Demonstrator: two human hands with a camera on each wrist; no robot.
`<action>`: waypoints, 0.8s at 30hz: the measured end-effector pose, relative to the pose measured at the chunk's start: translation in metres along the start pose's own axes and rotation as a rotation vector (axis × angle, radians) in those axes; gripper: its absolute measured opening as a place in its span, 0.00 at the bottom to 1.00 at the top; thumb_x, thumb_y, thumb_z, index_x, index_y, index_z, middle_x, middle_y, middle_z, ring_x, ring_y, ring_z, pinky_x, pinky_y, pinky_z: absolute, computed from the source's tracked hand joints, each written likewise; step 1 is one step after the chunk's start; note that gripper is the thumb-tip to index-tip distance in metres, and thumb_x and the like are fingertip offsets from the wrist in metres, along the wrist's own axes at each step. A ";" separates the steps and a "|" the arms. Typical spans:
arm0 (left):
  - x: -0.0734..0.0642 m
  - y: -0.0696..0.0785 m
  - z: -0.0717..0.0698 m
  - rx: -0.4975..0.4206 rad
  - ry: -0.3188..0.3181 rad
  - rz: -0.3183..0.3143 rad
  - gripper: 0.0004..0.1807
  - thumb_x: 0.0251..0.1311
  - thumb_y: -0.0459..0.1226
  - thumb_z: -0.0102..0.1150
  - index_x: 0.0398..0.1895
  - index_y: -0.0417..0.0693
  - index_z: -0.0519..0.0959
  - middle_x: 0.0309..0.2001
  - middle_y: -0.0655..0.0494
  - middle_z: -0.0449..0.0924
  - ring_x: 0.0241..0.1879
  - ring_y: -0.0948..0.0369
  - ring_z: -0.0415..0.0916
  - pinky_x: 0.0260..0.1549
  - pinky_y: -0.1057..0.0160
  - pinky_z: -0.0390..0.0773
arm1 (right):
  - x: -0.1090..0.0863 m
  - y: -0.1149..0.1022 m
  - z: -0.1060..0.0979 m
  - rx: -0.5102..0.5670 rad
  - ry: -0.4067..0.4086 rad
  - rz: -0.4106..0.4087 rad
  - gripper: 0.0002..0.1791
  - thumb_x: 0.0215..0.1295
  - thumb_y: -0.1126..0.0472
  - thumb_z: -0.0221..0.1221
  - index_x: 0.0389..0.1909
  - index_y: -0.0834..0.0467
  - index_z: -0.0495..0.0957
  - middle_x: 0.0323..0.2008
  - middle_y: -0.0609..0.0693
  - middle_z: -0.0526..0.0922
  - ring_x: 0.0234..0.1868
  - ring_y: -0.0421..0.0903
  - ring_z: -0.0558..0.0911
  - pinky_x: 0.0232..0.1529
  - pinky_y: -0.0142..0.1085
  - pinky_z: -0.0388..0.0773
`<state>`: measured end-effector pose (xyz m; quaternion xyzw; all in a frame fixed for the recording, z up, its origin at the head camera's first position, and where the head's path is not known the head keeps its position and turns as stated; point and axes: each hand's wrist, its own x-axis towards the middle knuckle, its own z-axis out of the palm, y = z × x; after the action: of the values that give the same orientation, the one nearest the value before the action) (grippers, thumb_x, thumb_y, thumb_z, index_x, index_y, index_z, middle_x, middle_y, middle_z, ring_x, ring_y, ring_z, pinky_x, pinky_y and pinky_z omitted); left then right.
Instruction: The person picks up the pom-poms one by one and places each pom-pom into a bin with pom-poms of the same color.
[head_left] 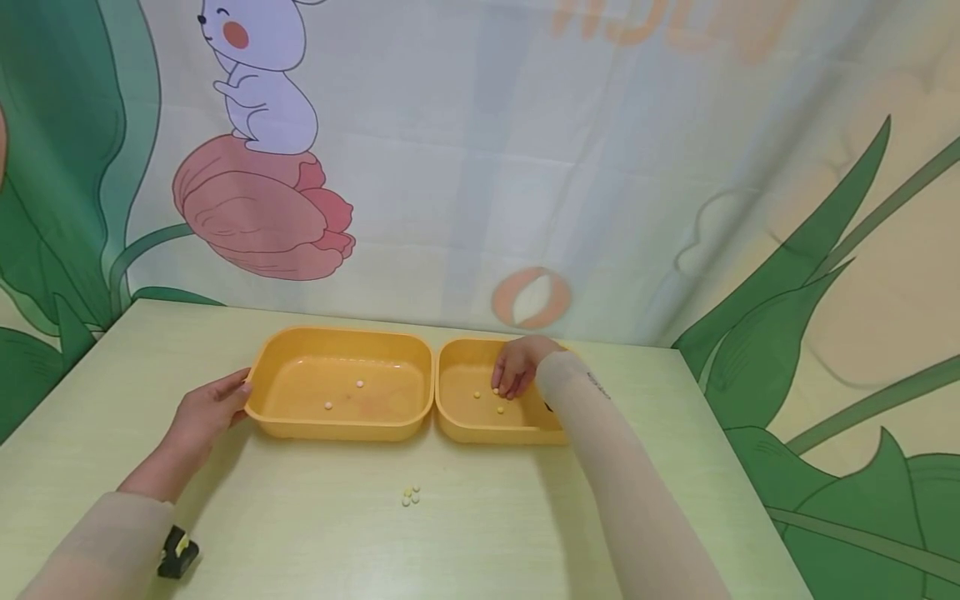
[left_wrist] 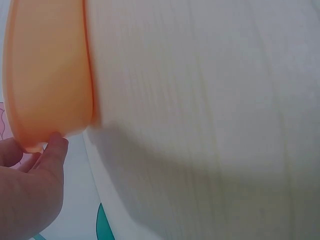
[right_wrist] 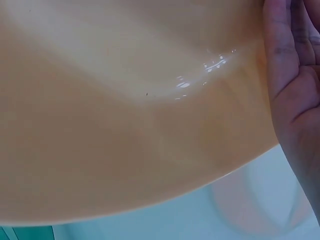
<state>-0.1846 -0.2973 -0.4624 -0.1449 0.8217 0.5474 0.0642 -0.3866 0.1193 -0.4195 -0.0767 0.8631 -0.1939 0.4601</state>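
Observation:
My left hand (head_left: 209,406) grips the left end of the larger yellow plastic tray (head_left: 341,432), with the thumb on one side of its rim and fingers on the other in the left wrist view. Two small pale balls (head_left: 360,384) lie inside that tray. Over the smaller yellow tray (head_left: 491,434) to its right, my right hand (head_left: 517,367) reaches in with fingers pointing down. Its fingertips are right at a small yellow ball (head_left: 496,391); I cannot tell if they pinch it. Two more yellow balls (head_left: 477,395) lie nearby on the tray floor. The right wrist view hides the fingertips.
Several small pale and yellow balls (head_left: 411,496) lie grouped on the light table (head_left: 315,517) in front of the trays. A black object with yellow marks (head_left: 177,552) sits by the left sleeve. A printed cloth (head_left: 420,167) hangs behind the table.

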 end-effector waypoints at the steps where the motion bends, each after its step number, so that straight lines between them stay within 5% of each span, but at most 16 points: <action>1: 0.000 0.000 0.000 -0.002 0.001 0.000 0.32 0.83 0.45 0.35 0.80 0.37 0.50 0.79 0.33 0.52 0.70 0.44 0.68 0.48 0.79 0.84 | 0.000 0.000 0.000 0.004 -0.001 0.002 0.06 0.71 0.71 0.59 0.45 0.62 0.81 0.31 0.47 0.85 0.34 0.39 0.83 0.55 0.34 0.88; 5: 0.000 0.000 0.000 -0.002 0.004 0.002 0.32 0.83 0.45 0.36 0.80 0.37 0.50 0.79 0.33 0.53 0.57 0.63 0.78 0.45 0.82 0.83 | -0.001 0.002 -0.002 0.042 -0.008 0.018 0.05 0.71 0.71 0.58 0.43 0.62 0.80 0.29 0.47 0.84 0.33 0.40 0.82 0.56 0.35 0.87; 7: 0.000 0.000 0.000 -0.006 0.002 0.010 0.32 0.83 0.45 0.36 0.80 0.36 0.51 0.79 0.32 0.53 0.49 0.77 0.75 0.43 0.83 0.83 | -0.002 0.003 -0.004 0.046 -0.010 0.023 0.05 0.71 0.71 0.59 0.43 0.62 0.80 0.30 0.47 0.84 0.33 0.40 0.82 0.57 0.35 0.87; 10: 0.000 0.000 0.001 -0.013 -0.001 0.019 0.32 0.83 0.44 0.36 0.80 0.36 0.51 0.79 0.32 0.53 0.44 0.84 0.71 0.43 0.83 0.83 | -0.007 0.005 -0.006 -0.006 -0.009 -0.003 0.07 0.72 0.68 0.59 0.47 0.62 0.81 0.34 0.48 0.87 0.37 0.40 0.83 0.60 0.38 0.85; 15: 0.001 -0.001 0.001 -0.023 -0.004 0.028 0.32 0.83 0.44 0.36 0.80 0.35 0.51 0.78 0.31 0.54 0.43 0.86 0.70 0.44 0.82 0.83 | -0.022 0.007 -0.013 -0.132 0.040 -0.087 0.13 0.72 0.63 0.59 0.54 0.62 0.80 0.48 0.52 0.88 0.49 0.44 0.85 0.60 0.39 0.85; 24: 0.000 -0.002 -0.001 -0.011 -0.004 0.024 0.32 0.83 0.45 0.36 0.80 0.36 0.50 0.79 0.32 0.53 0.48 0.81 0.72 0.44 0.83 0.83 | -0.057 0.011 -0.014 -0.110 0.135 -0.253 0.20 0.76 0.60 0.54 0.62 0.66 0.75 0.54 0.56 0.85 0.52 0.47 0.84 0.55 0.36 0.85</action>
<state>-0.1841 -0.2990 -0.4640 -0.1344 0.8202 0.5530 0.0586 -0.3657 0.1504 -0.3731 -0.1966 0.8848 -0.2076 0.3681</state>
